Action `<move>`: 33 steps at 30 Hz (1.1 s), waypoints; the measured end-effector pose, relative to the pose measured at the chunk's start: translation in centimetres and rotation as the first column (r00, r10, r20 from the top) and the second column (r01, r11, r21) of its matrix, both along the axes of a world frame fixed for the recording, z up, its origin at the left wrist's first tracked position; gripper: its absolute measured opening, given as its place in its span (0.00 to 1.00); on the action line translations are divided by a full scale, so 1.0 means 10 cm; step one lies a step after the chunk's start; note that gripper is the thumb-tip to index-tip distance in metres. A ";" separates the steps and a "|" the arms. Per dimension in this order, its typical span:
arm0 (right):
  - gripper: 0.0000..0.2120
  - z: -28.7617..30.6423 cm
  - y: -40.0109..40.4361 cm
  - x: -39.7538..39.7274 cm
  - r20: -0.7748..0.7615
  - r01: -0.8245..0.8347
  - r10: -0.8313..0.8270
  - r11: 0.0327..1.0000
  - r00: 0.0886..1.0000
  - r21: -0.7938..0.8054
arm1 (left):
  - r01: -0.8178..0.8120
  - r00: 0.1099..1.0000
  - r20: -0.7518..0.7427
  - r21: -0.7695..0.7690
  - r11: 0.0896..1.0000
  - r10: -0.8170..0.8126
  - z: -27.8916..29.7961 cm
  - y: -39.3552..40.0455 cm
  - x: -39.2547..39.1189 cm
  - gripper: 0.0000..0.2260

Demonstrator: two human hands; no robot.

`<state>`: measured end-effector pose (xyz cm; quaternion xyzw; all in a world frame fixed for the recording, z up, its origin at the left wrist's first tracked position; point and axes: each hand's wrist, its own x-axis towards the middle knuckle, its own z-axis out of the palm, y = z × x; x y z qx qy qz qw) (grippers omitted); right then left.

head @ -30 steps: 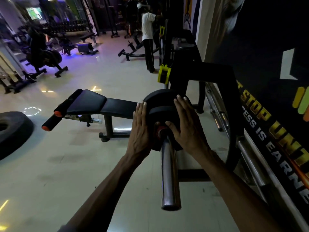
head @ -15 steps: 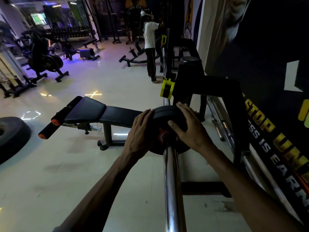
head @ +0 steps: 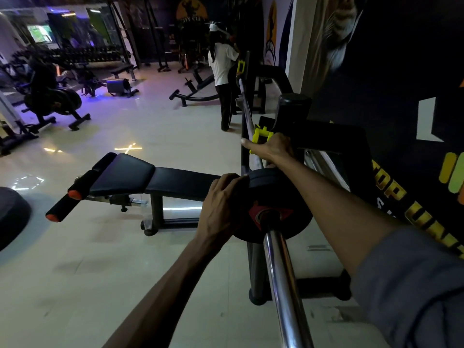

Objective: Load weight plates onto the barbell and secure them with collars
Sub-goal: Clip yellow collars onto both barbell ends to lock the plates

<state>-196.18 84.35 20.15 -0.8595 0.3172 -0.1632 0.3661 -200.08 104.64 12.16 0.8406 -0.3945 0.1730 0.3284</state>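
A chrome barbell sleeve (head: 281,275) runs away from me toward the rack. Black weight plates (head: 293,222) with a red hub (head: 266,216) sit on the sleeve. My left hand (head: 221,209) grips the plates' left rim. My right hand (head: 272,148) reaches past the plates and is closed around the bar beside a yellow rack hook (head: 261,134). The thin part of the bar (head: 244,101) continues to a second yellow hook (head: 240,67) at the far end. No collar is visible on the sleeve.
A black bench (head: 150,179) with orange-tipped rollers stands to the left. The black rack frame (head: 334,136) and a dark wall mural lie to the right. A person in a white shirt (head: 222,69) stands by the bar's far end. A large tyre (head: 12,214) lies at far left.
My right hand left the plate face and moved forward onto the bar at the yellow hook. My left hand shifted to grip the plates' rim. The plates sit further along the sleeve.
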 end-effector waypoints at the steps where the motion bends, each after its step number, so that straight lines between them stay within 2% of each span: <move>1: 0.27 -0.01 0.01 0.04 0.010 0.022 -0.022 1.000 1.000 -0.008 | 0.019 1.000 -0.013 0.008 1.000 -0.019 0.03 0.01 -0.02 0.25; 6: 0.18 0.06 0.07 0.09 0.098 0.106 -0.106 0.994 0.990 0.003 | 0.015 0.999 -0.036 0.041 0.999 -0.013 0.06 0.02 -0.04 0.27; 9: 0.18 0.14 0.11 0.08 0.178 0.085 -0.083 0.996 0.980 -0.001 | 0.033 0.999 -0.032 0.029 0.999 -0.033 0.04 0.03 -0.06 0.28; 11: 0.14 0.25 0.14 0.07 0.211 0.062 -0.065 0.998 0.975 0.020 | 0.037 0.999 -0.027 0.017 0.999 -0.036 0.02 0.03 -0.07 0.28; 14: 0.12 0.40 0.18 -0.03 0.272 -0.071 0.038 0.991 0.962 0.112 | 0.055 0.996 -0.064 0.000 0.998 -0.055 0.04 0.04 -0.06 0.27; 16: 0.16 0.47 0.23 -0.19 0.315 -0.187 0.128 0.968 0.940 0.166 | 0.075 0.983 -0.164 -0.076 0.994 -0.087 0.08 0.09 -0.05 0.25; 19: 0.19 0.44 0.32 -0.62 0.393 -0.284 0.183 0.934 0.901 0.217 | 0.022 0.926 -0.351 -0.318 0.948 -0.139 0.14 0.21 -0.08 0.23; 21: 0.22 0.33 0.42 -1.00 0.383 -0.326 0.237 0.927 0.893 0.187 | -0.030 0.874 -0.452 -0.414 0.910 -0.177 0.18 0.32 -0.17 0.23; 24: 0.28 0.16 0.59 -1.56 0.357 -0.343 0.271 0.926 0.894 0.157 | 0.017 0.779 -0.520 -0.542 0.840 -0.351 0.26 0.48 -0.39 0.20; 26: 0.26 0.05 0.66 -1.88 0.362 -0.394 0.309 0.900 0.879 0.188 | 0.088 0.714 -0.540 -0.563 0.822 -0.446 0.28 0.59 -0.58 0.19; 28: 0.23 -0.05 0.72 -2.18 0.372 -0.437 0.346 0.878 0.861 0.194 | 0.134 0.674 -0.565 -0.540 0.831 -0.476 0.27 0.69 -0.79 0.17; 30: 0.21 -0.16 0.78 -2.46 0.394 -0.461 0.364 0.868 0.844 0.185 | 0.150 0.649 -0.588 -0.522 0.840 -0.482 0.26 0.78 -1.01 0.17; 33: 0.23 -0.30 0.86 -2.83 0.402 -0.479 0.369 0.851 0.838 0.217 | 0.153 0.644 -0.605 -0.497 0.854 -0.468 0.23 0.92 -1.37 0.19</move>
